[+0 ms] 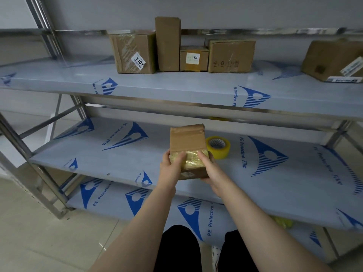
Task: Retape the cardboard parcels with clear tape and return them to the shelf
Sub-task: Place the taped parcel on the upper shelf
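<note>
Cardboard parcel [187, 143], glossy crinkled tape band

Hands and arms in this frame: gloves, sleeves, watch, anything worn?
Nothing worn shows. Left hand and right hand are bare: no gloves, rings or bands visible. Left forearm and right forearm are uncovered down to the frame edge, with no sleeve, watch or markings in view.
</note>
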